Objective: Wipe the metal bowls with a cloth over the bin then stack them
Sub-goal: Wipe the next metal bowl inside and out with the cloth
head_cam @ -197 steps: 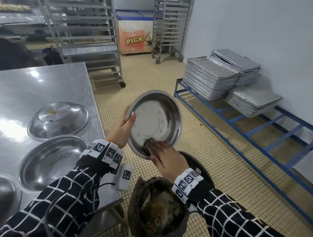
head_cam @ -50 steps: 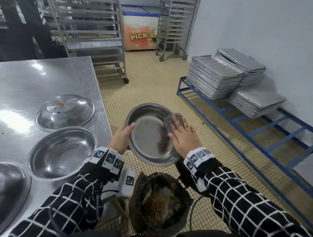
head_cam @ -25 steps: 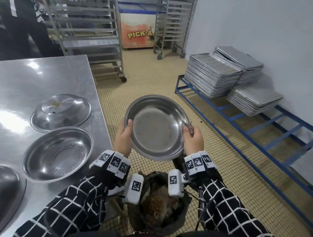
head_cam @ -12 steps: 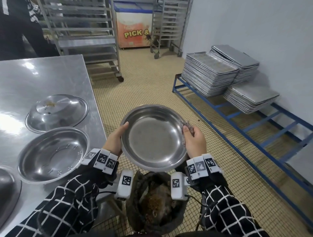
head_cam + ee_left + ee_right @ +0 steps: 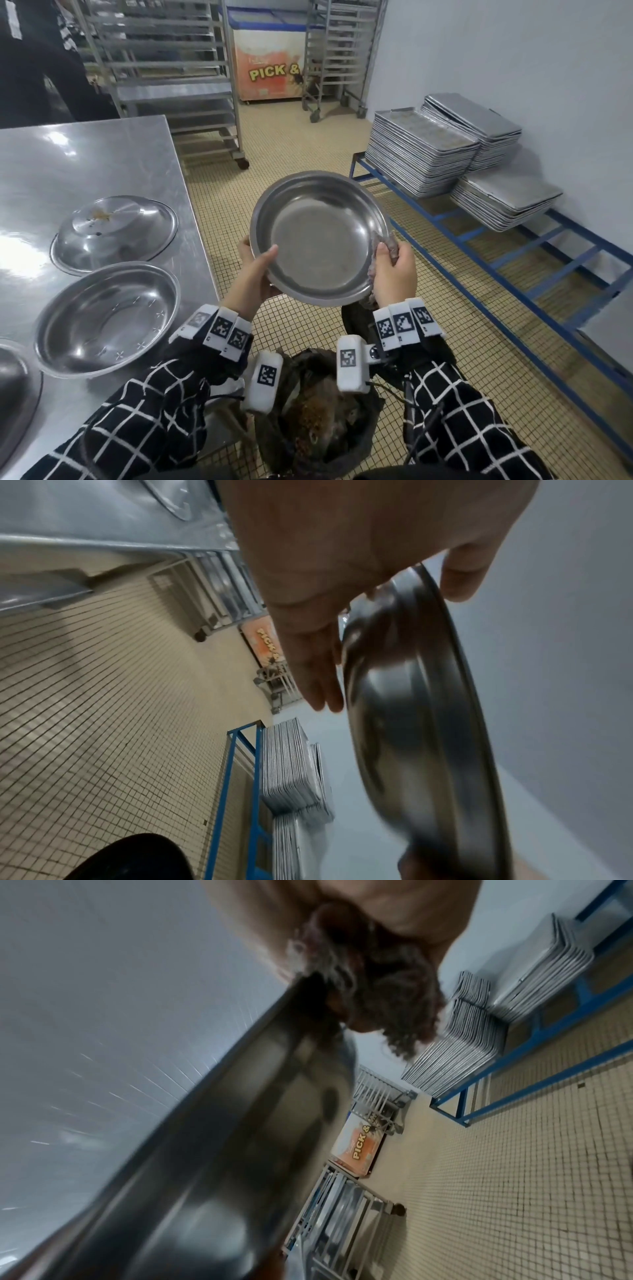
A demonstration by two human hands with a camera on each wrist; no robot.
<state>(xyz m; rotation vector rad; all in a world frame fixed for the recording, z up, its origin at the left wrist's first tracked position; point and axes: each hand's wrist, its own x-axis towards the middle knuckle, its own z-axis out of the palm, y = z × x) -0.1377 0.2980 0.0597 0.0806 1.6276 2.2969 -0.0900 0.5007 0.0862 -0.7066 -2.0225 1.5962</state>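
I hold a metal bowl (image 5: 318, 236) tilted toward me above the bin (image 5: 322, 421). My left hand (image 5: 255, 274) grips its left rim, thumb inside and fingers flat against the underside (image 5: 394, 723). My right hand (image 5: 394, 270) grips the right rim with a dark crumpled cloth (image 5: 385, 245) pinched against it; in the right wrist view the cloth (image 5: 373, 988) bunches over the rim of the bowl (image 5: 205, 1150). On the steel table (image 5: 85, 157) sit an upright bowl (image 5: 106, 318) and an upside-down bowl (image 5: 114, 233).
Part of another bowl (image 5: 13, 397) shows at the table's near left edge. A blue rack (image 5: 513, 246) with stacks of metal trays (image 5: 421, 150) runs along the right wall. Wheeled metal racks (image 5: 164, 68) and a chest freezer (image 5: 270, 72) stand at the back. A person (image 5: 37, 58) stands far left.
The wiping inside the bowl has stopped. My right hand moved to the right rim with the cloth, and both hands now raise and tilt the bowl toward me.
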